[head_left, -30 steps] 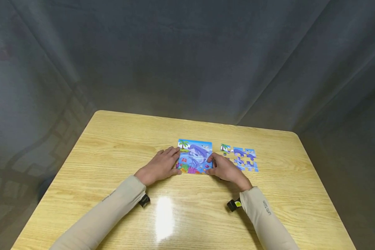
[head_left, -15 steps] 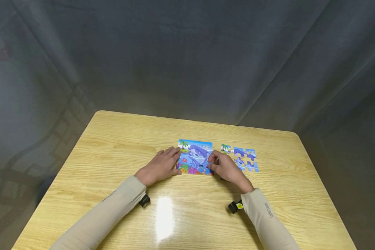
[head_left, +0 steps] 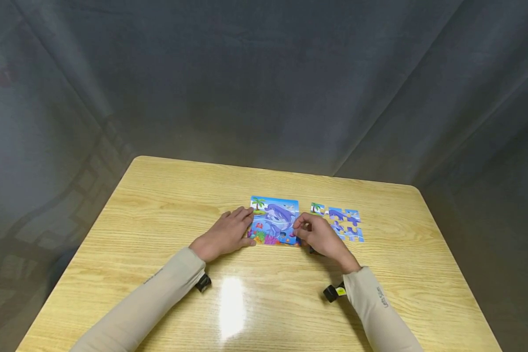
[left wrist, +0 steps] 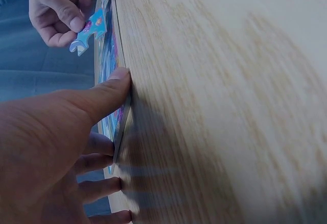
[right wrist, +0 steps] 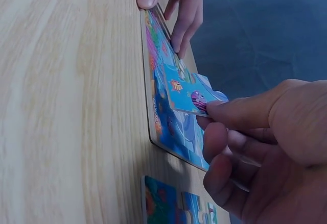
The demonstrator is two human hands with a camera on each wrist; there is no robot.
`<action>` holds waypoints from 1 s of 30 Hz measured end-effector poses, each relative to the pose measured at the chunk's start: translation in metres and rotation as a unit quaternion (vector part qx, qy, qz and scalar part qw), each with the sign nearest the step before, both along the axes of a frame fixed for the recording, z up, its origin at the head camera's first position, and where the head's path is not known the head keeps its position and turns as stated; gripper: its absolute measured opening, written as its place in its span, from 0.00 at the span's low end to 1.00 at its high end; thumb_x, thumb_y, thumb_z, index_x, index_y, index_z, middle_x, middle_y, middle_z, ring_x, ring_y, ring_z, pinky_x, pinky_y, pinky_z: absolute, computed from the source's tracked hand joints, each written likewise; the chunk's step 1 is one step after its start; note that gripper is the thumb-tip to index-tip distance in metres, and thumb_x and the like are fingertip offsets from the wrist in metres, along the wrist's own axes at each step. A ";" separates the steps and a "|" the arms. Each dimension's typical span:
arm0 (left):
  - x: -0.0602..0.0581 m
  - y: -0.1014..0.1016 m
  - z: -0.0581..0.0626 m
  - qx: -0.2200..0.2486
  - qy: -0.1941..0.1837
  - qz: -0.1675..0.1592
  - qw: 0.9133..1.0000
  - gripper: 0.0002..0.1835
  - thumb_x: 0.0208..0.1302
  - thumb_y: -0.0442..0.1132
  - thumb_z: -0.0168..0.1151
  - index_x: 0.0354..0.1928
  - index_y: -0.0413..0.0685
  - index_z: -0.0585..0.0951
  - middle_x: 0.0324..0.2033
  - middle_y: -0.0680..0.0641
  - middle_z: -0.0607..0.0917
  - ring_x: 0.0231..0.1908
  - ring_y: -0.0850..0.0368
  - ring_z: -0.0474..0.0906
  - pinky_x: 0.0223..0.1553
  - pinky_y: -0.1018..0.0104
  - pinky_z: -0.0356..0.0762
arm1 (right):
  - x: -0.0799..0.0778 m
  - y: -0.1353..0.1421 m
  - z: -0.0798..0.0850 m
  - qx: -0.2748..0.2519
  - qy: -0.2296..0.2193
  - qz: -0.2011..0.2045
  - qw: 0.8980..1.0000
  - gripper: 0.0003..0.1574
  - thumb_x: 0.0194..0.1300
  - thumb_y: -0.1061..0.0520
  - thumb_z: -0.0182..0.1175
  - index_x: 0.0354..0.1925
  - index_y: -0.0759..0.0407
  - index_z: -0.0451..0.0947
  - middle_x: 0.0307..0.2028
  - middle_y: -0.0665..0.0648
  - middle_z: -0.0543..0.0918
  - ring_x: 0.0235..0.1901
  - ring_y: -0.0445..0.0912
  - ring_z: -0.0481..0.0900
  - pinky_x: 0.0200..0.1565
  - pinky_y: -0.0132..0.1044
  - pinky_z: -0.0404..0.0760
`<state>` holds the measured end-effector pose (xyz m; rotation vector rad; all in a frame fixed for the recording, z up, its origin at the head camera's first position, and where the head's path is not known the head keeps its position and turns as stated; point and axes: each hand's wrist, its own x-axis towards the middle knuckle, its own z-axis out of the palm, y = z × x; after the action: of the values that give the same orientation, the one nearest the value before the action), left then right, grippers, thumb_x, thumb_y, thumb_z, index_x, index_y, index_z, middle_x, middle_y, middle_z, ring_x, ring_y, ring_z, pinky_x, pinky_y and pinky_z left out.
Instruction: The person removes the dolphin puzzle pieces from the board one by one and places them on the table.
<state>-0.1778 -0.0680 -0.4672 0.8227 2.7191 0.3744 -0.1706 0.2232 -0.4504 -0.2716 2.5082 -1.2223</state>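
Observation:
A dolphin jigsaw board (head_left: pixel 270 208) lies flat on the wooden table. My left hand (head_left: pixel 226 231) rests at its left side, fingertips against the edge; the thumb touches its near edge in the left wrist view. My right hand (head_left: pixel 322 238) pinches a blue jigsaw piece (right wrist: pixel 185 92) between thumb and index finger. This piece shows a small orange fish and a purple striped one. It is lifted and tilted over the board's lower right part; in the left wrist view, the piece (left wrist: pixel 95 26) hangs clear of the board.
Several dolphin jigsaw pieces (head_left: pixel 354 233) lie to the right of the board, some partly hidden behind the right hand. The wooden table (head_left: pixel 180 195) reaches back to a grey curtain (head_left: pixel 246 98). A black wrist camera (head_left: pixel 331 293) sits under the right wrist.
My right hand has lifted the piece from the board's lower right corner, exposing a different picture beneath. That hand has shifted slightly right. My left hand has stayed in place.

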 end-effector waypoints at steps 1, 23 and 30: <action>0.000 0.000 0.000 -0.001 0.001 0.000 1.000 0.45 0.77 0.60 0.61 0.83 0.40 0.61 0.85 0.41 0.58 0.85 0.37 0.52 0.82 0.35 0.59 | 0.000 0.001 0.000 -0.003 0.000 0.000 1.000 0.03 0.79 0.64 0.59 0.47 0.61 0.80 0.41 0.61 0.89 0.29 0.51 0.84 0.31 0.38 0.82; 0.000 -0.002 0.000 0.004 0.011 -0.009 1.000 0.45 0.77 0.59 0.62 0.82 0.38 0.62 0.84 0.40 0.60 0.84 0.36 0.54 0.81 0.34 0.61 | 0.007 0.057 0.014 0.038 0.040 -0.029 0.998 0.02 0.77 0.63 0.62 0.45 0.63 0.80 0.38 0.64 0.87 0.24 0.52 0.77 0.27 0.36 0.79; -0.001 -0.002 -0.001 0.008 0.003 -0.007 1.000 0.44 0.77 0.59 0.62 0.82 0.38 0.62 0.84 0.40 0.59 0.84 0.36 0.53 0.81 0.34 0.60 | 0.008 0.077 0.027 0.052 0.043 -0.036 0.997 0.03 0.77 0.63 0.63 0.46 0.64 0.80 0.37 0.67 0.84 0.24 0.51 0.76 0.27 0.36 0.78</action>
<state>-0.1786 -0.0702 -0.4682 0.8475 2.7182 0.3907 -0.1627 0.3005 -0.4235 -0.2129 2.6671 -1.1246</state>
